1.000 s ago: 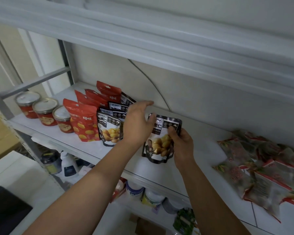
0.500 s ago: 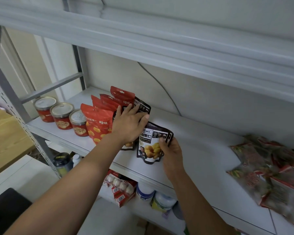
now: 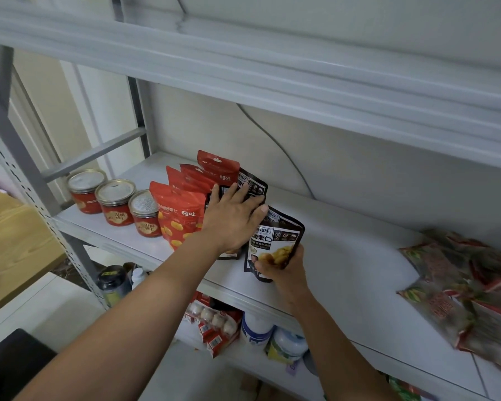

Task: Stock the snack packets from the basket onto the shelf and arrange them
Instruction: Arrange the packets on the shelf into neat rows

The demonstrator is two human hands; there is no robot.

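Soft, even indoor light, no glare.
Right of the fingers [image 3: 245,195], the packets [image 3: 469,287] blur; shelf [image 3: 359,256] edges bow toward the frame's corners.

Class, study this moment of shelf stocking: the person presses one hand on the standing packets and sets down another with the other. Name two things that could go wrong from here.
1. The left hand presses flat against the row of dark packets; if it lets go, they may topple like dominoes.
2. The right hand holds the new dark packet tilted near the shelf front edge; released carelessly, it could fall over or slide off.
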